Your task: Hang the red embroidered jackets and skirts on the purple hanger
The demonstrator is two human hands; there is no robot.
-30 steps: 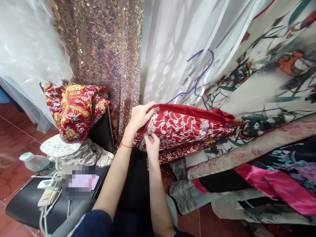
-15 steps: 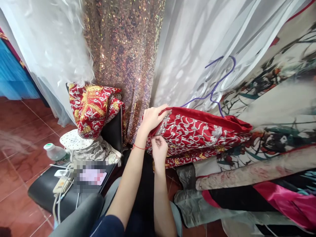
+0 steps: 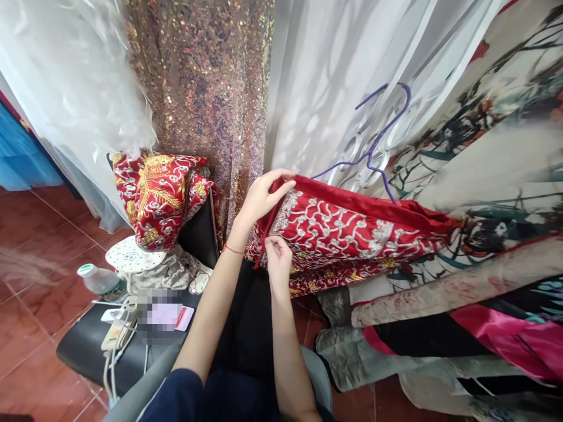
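Observation:
A red embroidered garment (image 3: 334, 225), with silver scrollwork and a plain red waistband, hangs tilted from a purple hanger (image 3: 373, 149). My left hand (image 3: 261, 199) grips the waistband at its left end, thumb in front and fingers over the top edge. Just below, my right hand (image 3: 279, 261) is closed in a pinch at the garment's left edge. Its fingertips meet a thin red cord (image 3: 260, 258) that dangles there. The exact grip of those fingertips is partly hidden.
To the left, a black chair (image 3: 79, 346) carries a phone (image 3: 185, 318), cables, a bottle (image 3: 99, 281) and a dotted cloth hat (image 3: 134, 255). Another red embroidered piece (image 3: 160, 187) drapes over a chair back. Sequinned fabric (image 3: 202, 88) and white curtains hang behind; more garments hang right.
My left hand has shifted slightly up and left along the waistband, its thumb now in front. The red cord shows beside my right fingertips. The camera view has moved a little.

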